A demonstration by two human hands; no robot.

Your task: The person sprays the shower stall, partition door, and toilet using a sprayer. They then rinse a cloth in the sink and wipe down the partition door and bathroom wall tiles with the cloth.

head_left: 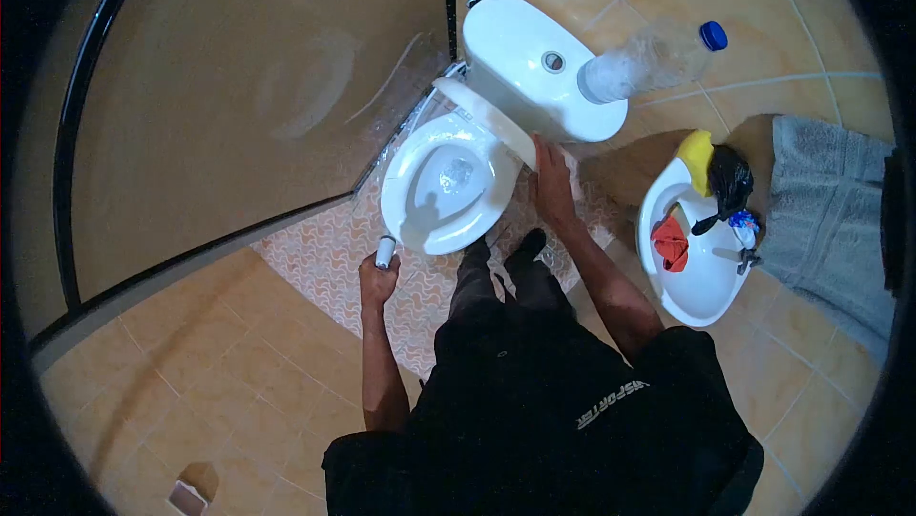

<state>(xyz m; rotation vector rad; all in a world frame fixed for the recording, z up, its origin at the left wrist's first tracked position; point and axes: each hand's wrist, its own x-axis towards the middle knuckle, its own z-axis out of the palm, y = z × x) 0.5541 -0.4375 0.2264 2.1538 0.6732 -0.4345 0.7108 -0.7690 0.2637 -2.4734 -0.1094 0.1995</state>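
A white toilet bowl (pixel 405 206) stands ahead of me with water in it. Its toilet lid (pixel 482 118) is raised toward the cistern. My right hand (pixel 553 187) is at the right end of this lid, with the fingers closed on its edge. To the left of the bowl's front rim, my left hand (pixel 379 282) is closed around a small white cylinder-shaped object (pixel 385 251), which points up toward the bowl. What kind of object it is cannot be made out.
On the cistern (pixel 520 43) is a clear plastic bottle (pixel 639 67) with a blue cap. A washbasin (pixel 692 301) at right holds a red cloth (pixel 670 244); yellow and black bags (pixel 730 182) lie on its rim. A grey towel (pixel 825 201) hangs beyond. A shower screen (pixel 239 115) stands left.
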